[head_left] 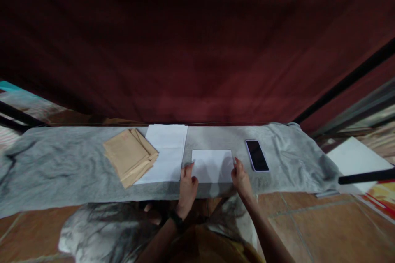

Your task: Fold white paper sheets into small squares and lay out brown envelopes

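A white sheet of paper [212, 166], smaller than the stacked sheets beside it and perhaps folded, lies flat in front of me on the grey cloth. At its left edge is my left hand [188, 187], fingers curled and thumb resting near the lower corner. My right hand [241, 177] holds the opposite edge, its fingers bent in against the paper. To the left lies a stack of larger white paper [168, 152]. Several brown envelopes [128, 154] are piled loosely, partly over that stack. A phone [257, 155] with a dark screen and a purple case rests right of my right hand.
The grey cloth [70, 164] covers a long narrow surface, wrinkled at both ends. Behind it hangs a dark red curtain [197, 70]. Black bars [345, 80] stand at the sides. A white board-like object [354, 158] is at the right, above the tiled floor [321, 226].
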A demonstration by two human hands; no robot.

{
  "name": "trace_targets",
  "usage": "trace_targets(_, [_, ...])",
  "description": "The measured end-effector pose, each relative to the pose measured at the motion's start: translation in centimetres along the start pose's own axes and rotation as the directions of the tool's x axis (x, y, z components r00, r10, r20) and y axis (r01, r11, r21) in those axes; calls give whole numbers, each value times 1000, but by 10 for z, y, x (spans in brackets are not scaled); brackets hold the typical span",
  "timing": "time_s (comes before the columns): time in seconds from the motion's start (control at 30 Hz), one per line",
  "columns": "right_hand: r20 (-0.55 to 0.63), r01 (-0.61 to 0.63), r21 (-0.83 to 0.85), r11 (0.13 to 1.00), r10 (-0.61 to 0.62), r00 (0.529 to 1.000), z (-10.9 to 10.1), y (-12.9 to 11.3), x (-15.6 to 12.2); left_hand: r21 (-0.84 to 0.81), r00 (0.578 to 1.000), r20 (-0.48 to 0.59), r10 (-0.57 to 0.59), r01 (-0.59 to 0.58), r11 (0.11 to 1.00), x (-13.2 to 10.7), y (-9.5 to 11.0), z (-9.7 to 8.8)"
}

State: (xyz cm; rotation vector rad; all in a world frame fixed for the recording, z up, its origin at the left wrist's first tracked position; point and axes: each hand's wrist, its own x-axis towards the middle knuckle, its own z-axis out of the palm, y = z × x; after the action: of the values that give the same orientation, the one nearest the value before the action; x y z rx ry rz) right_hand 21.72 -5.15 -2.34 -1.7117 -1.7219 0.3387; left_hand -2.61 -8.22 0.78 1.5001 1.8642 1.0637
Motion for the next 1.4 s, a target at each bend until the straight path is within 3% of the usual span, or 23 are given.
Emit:
trace_targets(0.1, [10,-26,-80,996,27,1000,-5,-3,-4,270,993,84,77,-97,958,-3,7,-5])
trace_targets(0.23, [-20,-27,-36,999,26,999,-5,-18,-2,545,969,135,206,-246,802,-7,18,-1])
trace_targets(0.37, [24,81,147,986,-85,996,16,-50,7,532,889,260,377,-458,712,1,25,26])
trace_targets(0.43, [83,185,193,964,-204,976,29,-63,11,506,860,321,396,-510,696,10,24,42])
trace_targets(0.53, [111,246,183,952,-268,957,44,-70,14,488,851,383,360,-517,703,21,16,56])
trace_targets(0.63, [104,270,78,960,-277,955,48,-61,17,494,877,352,327,-471,731,24,7,57])
trace_targets(0.77, [67,266,-21,964,-264,962,39,-37,18,499,921,232,314,-390,774,21,0,48])
trace_targets(1.0, [24,213,-67,975,-212,977,17,-7,15,534,949,137,283,-312,786,14,-4,38])
trace_targets(1.13, [-12,161,-96,982,-163,987,21,-20,16,537,943,145,299,-329,777,18,6,41])
trace_targets(1.3, [87,286,-28,958,-283,955,44,-49,19,491,893,312,323,-443,750,34,16,58])
trace_targets(1.4, [87,294,-53,954,-289,953,52,-51,17,479,891,334,307,-442,758,41,12,62])
